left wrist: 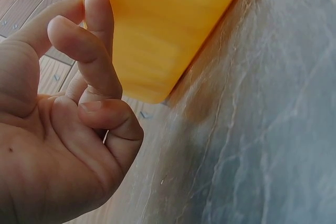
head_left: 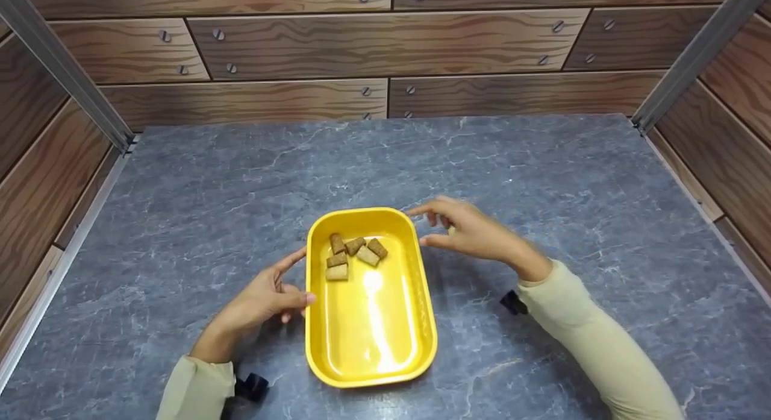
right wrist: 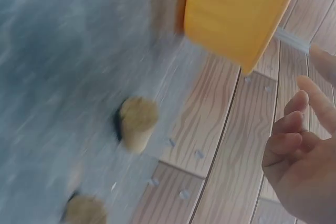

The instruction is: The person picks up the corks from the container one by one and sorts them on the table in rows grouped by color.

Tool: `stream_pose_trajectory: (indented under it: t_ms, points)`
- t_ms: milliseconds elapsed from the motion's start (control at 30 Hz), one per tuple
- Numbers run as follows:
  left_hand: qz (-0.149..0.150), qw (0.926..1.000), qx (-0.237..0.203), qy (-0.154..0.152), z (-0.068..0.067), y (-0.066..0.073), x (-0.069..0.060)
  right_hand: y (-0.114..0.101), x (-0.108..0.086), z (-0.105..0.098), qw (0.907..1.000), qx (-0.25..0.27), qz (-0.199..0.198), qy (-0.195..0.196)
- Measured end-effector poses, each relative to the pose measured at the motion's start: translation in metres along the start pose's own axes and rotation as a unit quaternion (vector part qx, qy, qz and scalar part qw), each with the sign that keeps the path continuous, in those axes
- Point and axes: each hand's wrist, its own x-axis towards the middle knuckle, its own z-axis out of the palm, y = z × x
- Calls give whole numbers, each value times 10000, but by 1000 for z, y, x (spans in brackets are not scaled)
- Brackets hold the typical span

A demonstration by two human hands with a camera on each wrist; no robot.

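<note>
A yellow tray (head_left: 373,323) sits on the grey marbled surface, with several brown cork pieces (head_left: 368,256) grouped at its far left inside. My left hand (head_left: 259,299) is at its left side, thumb and index finger touching the rim and outer wall, other fingers bent; the left wrist view shows this hand (left wrist: 79,103) beside the yellow wall (left wrist: 157,30). At the far right corner is my right hand (head_left: 476,230), index finger and thumb spread close to the rim; contact is unclear. In the right wrist view that hand (right wrist: 304,150) holds nothing visible, away from the tray (right wrist: 236,14).
Two cork pieces, one upright (right wrist: 137,124) and one at the bottom edge (right wrist: 85,211), stand on the surface in the right wrist view; I cannot make them out there in the head view. Wood-patterned walls (head_left: 385,43) and metal posts (head_left: 686,58) border the surface.
</note>
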Motion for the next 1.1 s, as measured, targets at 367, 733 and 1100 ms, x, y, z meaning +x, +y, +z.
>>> stream_pose_trajectory:
  t_ms: [367, 733, 1100]
  points:
    - [35, 10000, 5, -17, 0, 1, 0, -17, 32, 23, 9985, 316, -276, -342]
    - [-6, 10000, -85, -14, 1, 1, -1, -30, 66, 45, 9902, 257, -527, -1268]
    - [37, 10000, -57, -52, 0, 1, 1, -32, 82, 59, 9755, -698, -535, -2017]
